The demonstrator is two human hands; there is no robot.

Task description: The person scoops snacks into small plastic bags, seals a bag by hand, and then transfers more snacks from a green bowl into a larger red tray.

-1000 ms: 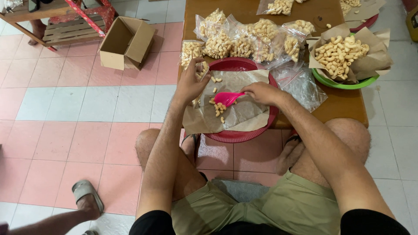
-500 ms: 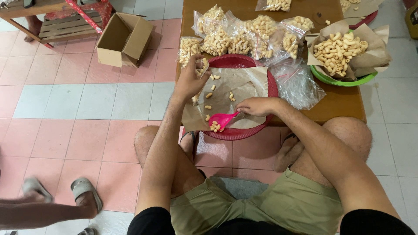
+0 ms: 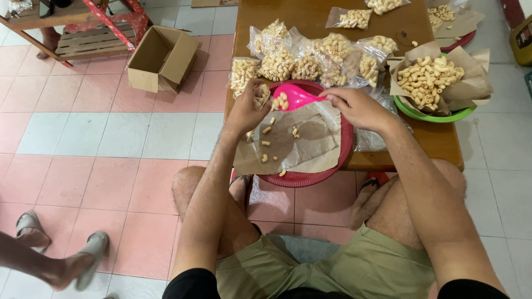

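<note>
Far left, an open cardboard box (image 3: 160, 58) sat on the tiled floor, and my left hand (image 3: 246, 108) was closed around the mouth of a small clear bag (image 3: 259, 95), which I judged should stay wide and upright. Just right of it, my right hand (image 3: 357, 106) pinched the handle of the pink scoop (image 3: 293, 98), loaded with pale curled snacks right at the bag's opening above the paper-lined red tray (image 3: 310, 178); I'd tip slowly so nothing spilled. Behind sat a cluster of filled clear bags (image 3: 307, 55) on the tabletop (image 3: 438, 141), and far right a green bowl (image 3: 435, 115) heaped with snacks.
</note>
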